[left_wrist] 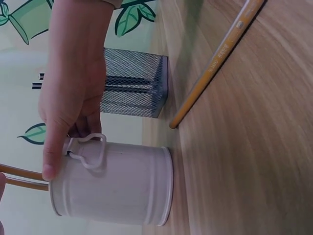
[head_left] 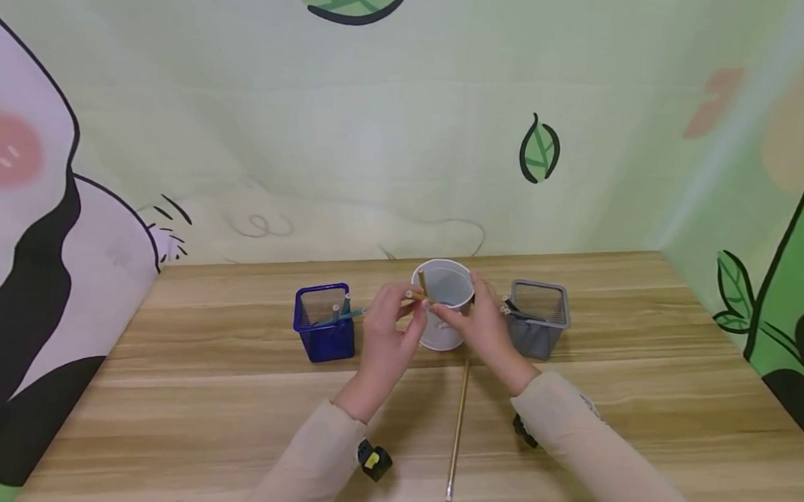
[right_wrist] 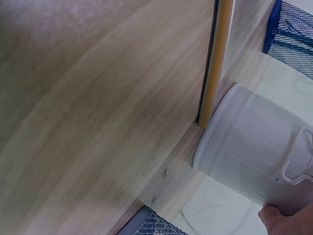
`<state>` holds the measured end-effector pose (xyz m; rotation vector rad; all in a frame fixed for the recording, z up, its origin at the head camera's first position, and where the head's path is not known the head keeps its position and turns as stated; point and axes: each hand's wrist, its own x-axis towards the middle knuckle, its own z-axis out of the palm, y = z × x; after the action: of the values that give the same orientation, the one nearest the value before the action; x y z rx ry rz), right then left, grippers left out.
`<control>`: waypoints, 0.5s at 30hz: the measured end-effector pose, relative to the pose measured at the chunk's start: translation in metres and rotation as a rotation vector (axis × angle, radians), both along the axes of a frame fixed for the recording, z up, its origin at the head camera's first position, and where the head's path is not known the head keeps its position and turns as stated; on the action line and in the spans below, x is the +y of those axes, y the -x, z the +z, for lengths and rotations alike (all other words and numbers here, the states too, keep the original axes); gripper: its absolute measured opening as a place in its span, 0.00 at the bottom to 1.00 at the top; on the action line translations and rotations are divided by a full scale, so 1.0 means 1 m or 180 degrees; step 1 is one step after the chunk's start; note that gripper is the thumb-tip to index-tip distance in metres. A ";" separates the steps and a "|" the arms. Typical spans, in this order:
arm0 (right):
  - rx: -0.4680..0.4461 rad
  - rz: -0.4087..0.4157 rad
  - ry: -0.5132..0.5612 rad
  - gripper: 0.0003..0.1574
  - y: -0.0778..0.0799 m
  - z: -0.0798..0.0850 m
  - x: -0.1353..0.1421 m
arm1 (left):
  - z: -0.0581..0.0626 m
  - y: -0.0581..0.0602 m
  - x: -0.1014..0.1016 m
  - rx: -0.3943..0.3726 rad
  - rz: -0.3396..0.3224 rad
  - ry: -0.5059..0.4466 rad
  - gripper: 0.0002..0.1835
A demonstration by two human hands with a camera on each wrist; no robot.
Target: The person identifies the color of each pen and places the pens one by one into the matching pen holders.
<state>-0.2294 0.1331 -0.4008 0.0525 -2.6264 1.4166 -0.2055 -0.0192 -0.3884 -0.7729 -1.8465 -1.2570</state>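
Note:
A small white metal bucket (head_left: 441, 339) with a wire side handle stands on the table between both hands. My right hand (head_left: 485, 325) holds it at the right of its rim, thumb reaching over the near edge. At the bucket's mouth, my left hand (head_left: 390, 325) pinches a yellow pencil (head_left: 415, 296) between thumb and fingers. A second yellow pencil (head_left: 423, 282) leans up out of the bucket beside it. In the left wrist view the two pencils meet the rim near the right thumb (left_wrist: 50, 169). Another yellow pencil (head_left: 458, 428) lies on the table in front.
A blue mesh holder (head_left: 329, 346) with several pencils stands left of the bucket. On the right, close by the right hand, is a grey mesh holder (head_left: 539, 340) with dark pencils. Behind the wooden table (head_left: 217, 393) hangs a printed backdrop (head_left: 353, 142).

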 end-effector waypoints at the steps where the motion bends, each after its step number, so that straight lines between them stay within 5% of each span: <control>1: 0.0005 -0.0005 0.0006 0.58 0.000 0.000 0.000 | -0.001 0.000 0.000 -0.0011 0.0016 0.0011 0.09; 15: 0.0051 -0.0053 -0.0060 0.59 0.000 -0.002 0.000 | -0.009 0.006 0.000 -0.0606 0.0130 -0.0065 0.06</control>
<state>-0.2297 0.1327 -0.4033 0.0440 -2.6213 1.3806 -0.2113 -0.0192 -0.3973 -0.6189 -1.9867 -1.3607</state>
